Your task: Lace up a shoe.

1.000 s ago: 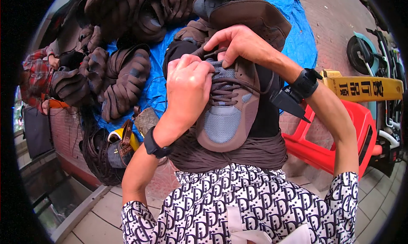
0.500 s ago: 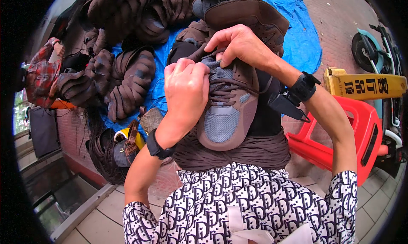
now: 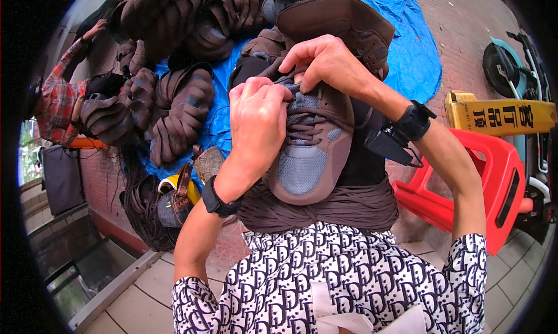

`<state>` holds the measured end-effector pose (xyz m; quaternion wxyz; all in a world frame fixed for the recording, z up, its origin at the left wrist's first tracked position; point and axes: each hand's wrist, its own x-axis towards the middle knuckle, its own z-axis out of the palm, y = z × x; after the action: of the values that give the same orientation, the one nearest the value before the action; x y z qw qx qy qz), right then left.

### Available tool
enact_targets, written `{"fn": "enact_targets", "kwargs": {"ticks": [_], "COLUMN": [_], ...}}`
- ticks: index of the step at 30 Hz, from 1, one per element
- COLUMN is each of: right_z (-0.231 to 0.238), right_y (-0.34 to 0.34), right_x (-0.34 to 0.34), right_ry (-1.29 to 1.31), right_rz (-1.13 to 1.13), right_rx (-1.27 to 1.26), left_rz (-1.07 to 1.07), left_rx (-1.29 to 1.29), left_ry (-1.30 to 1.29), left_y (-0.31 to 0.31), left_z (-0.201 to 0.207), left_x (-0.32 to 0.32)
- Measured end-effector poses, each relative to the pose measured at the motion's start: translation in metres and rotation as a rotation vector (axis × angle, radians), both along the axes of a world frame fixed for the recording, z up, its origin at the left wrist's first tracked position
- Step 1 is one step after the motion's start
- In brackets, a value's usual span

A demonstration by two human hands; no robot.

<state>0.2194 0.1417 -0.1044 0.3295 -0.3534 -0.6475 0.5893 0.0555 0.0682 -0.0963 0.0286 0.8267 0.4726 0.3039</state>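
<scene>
A brown shoe upper [image 3: 340, 159] with a blue-grey mesh toe lies over my lap, toe towards me. Dark brown shoelace [image 3: 305, 127] criss-crosses its front, and a loose length runs off to the right. My left hand [image 3: 256, 122] is closed at the left eyelet edge, its fingertips pinching what seems to be the lace; the exact grip is hidden. Bent over the ankle opening, my right hand [image 3: 328, 66] pinches the upper near the top of the tongue between thumb and fingers. A thick bundle of brown laces [image 3: 325, 215] lies across my lap beneath the toe.
Stacks of nested brown uppers [image 3: 180, 116] lie on a blue tarp [image 3: 412, 49]. At right are a red plastic stool [image 3: 494, 177], a yellow box [image 3: 500, 116] and a wheeled vehicle [image 3: 503, 69]. Another person in a checked shirt [image 3: 55, 107] sits at the far left.
My left fingers have shifted slightly up and right beside the eyelets; the right hand stays nearly still. The other person at left has raised an arm towards the stacks.
</scene>
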Motion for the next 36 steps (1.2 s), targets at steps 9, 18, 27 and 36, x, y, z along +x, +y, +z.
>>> {"fn": "enact_targets", "kwargs": {"ticks": [9, 18, 27, 36], "right_z": [0.005, 0.001, 0.002, 0.002], "right_y": [-0.005, -0.01, -0.011, -0.01], "right_x": [0.003, 0.001, -0.002, -0.001], "right_ry": [-0.003, 0.018, -0.037, -0.068], "right_rz": [0.018, -0.035, -0.021, -0.017], "right_rx": [0.014, 0.092, 0.1, 0.138], "left_rz": [0.042, 0.022, 0.016, 0.009], "left_rx": [0.158, 0.172, 0.208, 0.185], "left_ry": [-0.127, 0.048, 0.155, 0.123], "left_y": [-0.002, -0.007, -0.008, -0.006], "left_z": [-0.009, -0.003, -0.007, -0.01], "left_x": [0.018, 0.007, 0.01, 0.011]}}
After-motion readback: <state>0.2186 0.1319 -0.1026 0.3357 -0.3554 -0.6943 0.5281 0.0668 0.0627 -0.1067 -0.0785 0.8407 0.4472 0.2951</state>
